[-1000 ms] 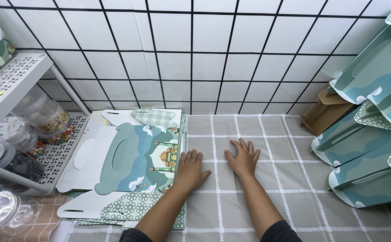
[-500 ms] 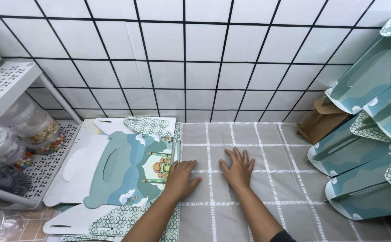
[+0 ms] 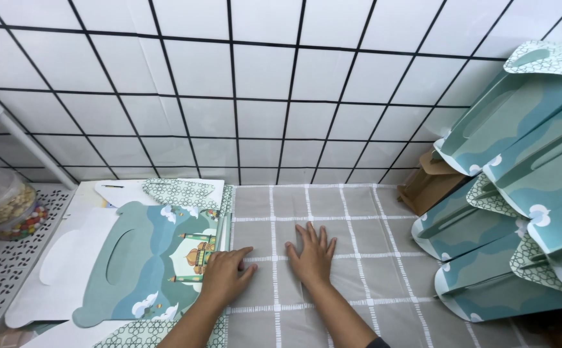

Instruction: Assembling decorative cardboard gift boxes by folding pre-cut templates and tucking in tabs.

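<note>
On a grey checked cloth [image 3: 358, 258] both hands lie palm down, fingers spread and holding nothing. Left hand [image 3: 224, 276] rests at the cloth's left edge, its fingers on the right rim of a flat box blank [image 3: 145, 264], a teal card sheet printed with clouds and a small domed building, with a handle slot cut near its left side. Right hand [image 3: 313, 254] lies flat on bare cloth just beside the left, a narrow gap between them. The blank tops a loose stack of like sheets [image 3: 68, 258], some turned white side up, with a green lattice-patterned flap [image 3: 181, 191] showing at the far end. Behind it all rises a wall [image 3: 261, 96] of white square tiles with dark grout lines. At the far left, a white perforated shelf [image 3: 10, 264] carries clear jars [image 3: 0, 200] of small mixed pieces. Along the right side, folded teal boxes [image 3: 519, 193] are piled leaning against one another, well apart from the hands, and a small brown card box [image 3: 429, 183] stands at the wall's foot beside them.
</note>
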